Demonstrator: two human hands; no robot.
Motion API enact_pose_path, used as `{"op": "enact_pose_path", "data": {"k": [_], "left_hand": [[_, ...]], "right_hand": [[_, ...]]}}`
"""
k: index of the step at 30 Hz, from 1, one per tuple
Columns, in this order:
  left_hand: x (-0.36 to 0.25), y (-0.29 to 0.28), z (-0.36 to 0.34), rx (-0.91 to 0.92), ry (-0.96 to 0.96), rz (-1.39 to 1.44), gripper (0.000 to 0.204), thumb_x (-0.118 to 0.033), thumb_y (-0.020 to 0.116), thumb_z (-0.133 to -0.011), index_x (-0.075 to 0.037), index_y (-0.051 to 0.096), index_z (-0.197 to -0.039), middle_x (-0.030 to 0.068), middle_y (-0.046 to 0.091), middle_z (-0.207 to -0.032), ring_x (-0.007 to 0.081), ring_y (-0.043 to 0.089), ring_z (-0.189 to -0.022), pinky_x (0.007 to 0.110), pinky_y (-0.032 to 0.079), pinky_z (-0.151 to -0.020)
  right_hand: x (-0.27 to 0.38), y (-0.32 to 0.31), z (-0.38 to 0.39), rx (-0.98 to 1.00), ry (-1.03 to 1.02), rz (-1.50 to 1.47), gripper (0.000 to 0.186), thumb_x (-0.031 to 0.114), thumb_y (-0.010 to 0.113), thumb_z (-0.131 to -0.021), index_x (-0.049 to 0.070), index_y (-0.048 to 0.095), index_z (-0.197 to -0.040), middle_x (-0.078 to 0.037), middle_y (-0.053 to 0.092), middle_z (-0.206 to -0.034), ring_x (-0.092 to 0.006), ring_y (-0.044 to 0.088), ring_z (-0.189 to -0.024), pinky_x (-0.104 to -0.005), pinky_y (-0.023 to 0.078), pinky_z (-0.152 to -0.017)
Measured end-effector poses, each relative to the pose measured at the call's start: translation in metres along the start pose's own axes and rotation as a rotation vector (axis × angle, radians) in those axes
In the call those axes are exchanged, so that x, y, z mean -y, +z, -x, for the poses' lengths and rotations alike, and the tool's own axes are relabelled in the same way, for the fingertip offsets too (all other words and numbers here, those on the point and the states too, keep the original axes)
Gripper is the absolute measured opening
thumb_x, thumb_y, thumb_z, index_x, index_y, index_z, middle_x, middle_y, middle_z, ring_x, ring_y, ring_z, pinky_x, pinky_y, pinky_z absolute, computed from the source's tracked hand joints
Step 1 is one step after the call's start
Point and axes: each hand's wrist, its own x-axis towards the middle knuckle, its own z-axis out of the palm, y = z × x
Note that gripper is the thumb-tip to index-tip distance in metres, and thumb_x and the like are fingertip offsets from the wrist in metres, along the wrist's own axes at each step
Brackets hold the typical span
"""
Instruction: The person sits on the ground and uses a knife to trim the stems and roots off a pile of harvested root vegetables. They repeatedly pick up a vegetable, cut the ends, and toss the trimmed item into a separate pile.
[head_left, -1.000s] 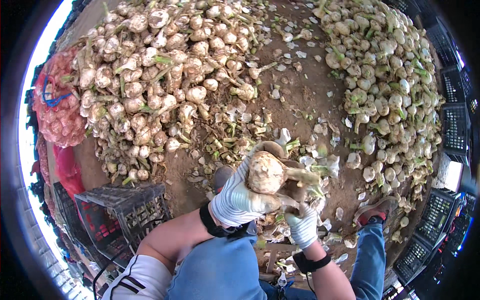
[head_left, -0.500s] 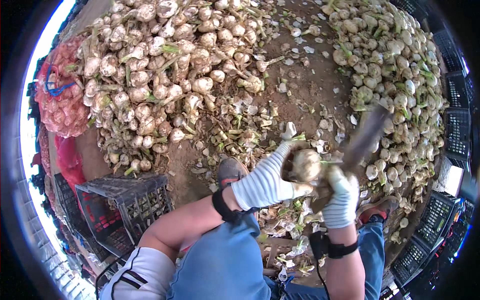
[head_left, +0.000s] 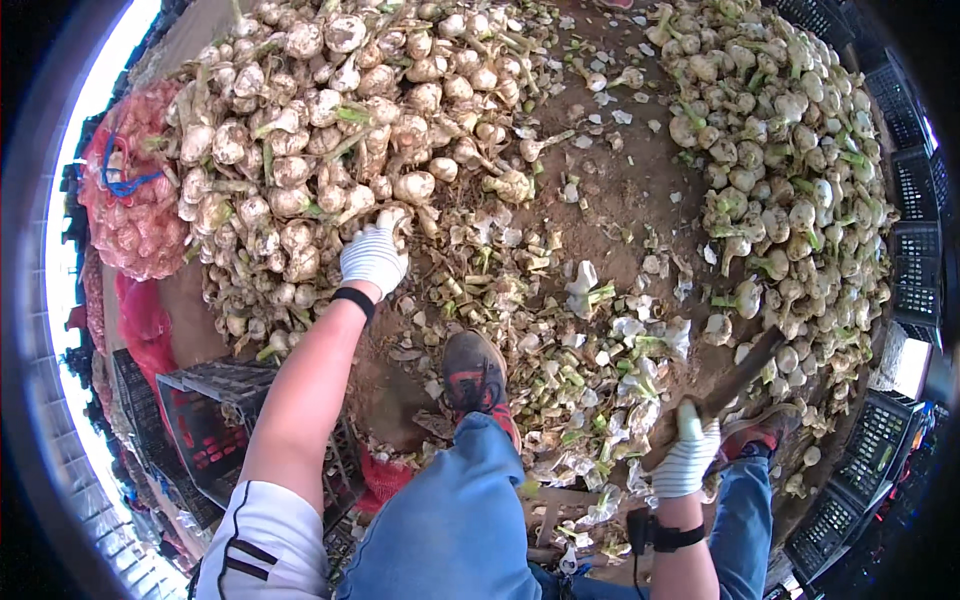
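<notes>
My left hand, in a striped white glove, reaches to the near edge of a large heap of soiled garlic bulbs on the left. Its fingers curl round a garlic bulb there, partly hidden by the hand. In the right hand, gloved alike, is a knife with a wide dark blade pointing up and right. That blade hangs near the edge of a second heap of paler garlic bulbs on the right. The knife's handle is mostly covered by the fingers.
Cut stems and peeled skins litter the ground between my shoes. A red mesh sack full of bulbs stands far left, with a black plastic crate nearer me. More black crates line the right side.
My left hand has gone from the middle, where it held a garlic bulb, up and left to the left heap. The right hand has lowered with the knife; that earlier bulb is out of my hands.
</notes>
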Motion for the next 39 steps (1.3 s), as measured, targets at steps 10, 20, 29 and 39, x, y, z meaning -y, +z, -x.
{"op": "enact_pose_path", "data": {"k": [10, 20, 29, 39], "left_hand": [[0.008, -0.011, 0.005, -0.013, -0.101, 0.169, 0.068, -0.038, 0.065, -0.077, -0.009, 0.043, -0.135, 0.0224, 0.066, -0.098, 0.0374, 0.064, -0.091, 0.046, 0.05, -0.08], [0.014, -0.036, 0.026, -0.306, 0.22, -0.001, 0.035, -0.041, 0.062, -0.084, -0.008, 0.067, -0.094, 0.0128, 0.064, -0.091, 0.0303, 0.06, -0.088, 0.046, 0.047, -0.077], [-0.125, -0.114, 0.145, 0.253, 1.118, 1.154, 0.021, -0.016, 0.07, -0.083, -0.003, 0.068, -0.098, 0.0135, 0.065, -0.091, 0.0283, 0.062, -0.082, 0.034, 0.049, -0.074], [-0.147, -0.095, 0.185, 0.747, 0.771, 1.86, 0.097, -0.011, 0.088, -0.063, -0.004, 0.03, -0.141, 0.0103, 0.057, -0.123, 0.0211, 0.057, -0.111, 0.037, 0.047, -0.097]], "right_hand": [[0.008, 0.001, 0.008, 0.031, 0.059, 0.045, 0.012, 0.01, 0.065, -0.085, 0.003, 0.06, -0.093, 0.0, 0.056, -0.071, -0.0063, 0.046, -0.053, -0.0211, 0.036, -0.046], [0.019, 0.01, 0.018, 0.077, 0.151, 0.04, 0.015, 0.012, 0.065, -0.084, 0.003, 0.06, -0.095, 0.001, 0.054, -0.072, -0.0075, 0.047, -0.06, -0.0229, 0.04, -0.056], [0.069, 0.057, 0.029, 0.581, 0.277, -0.511, 0.069, 0.045, 0.072, -0.079, -0.005, 0.052, -0.121, -0.016, 0.059, -0.113, -0.0176, 0.064, -0.086, -0.0326, 0.055, -0.075], [0.096, 0.074, 0.053, 0.465, 0.043, -0.099, 0.04, 0.029, 0.07, -0.083, -0.001, 0.058, -0.108, 0.0, 0.062, -0.086, -0.0072, 0.051, -0.074, -0.0226, 0.043, -0.069]]}}
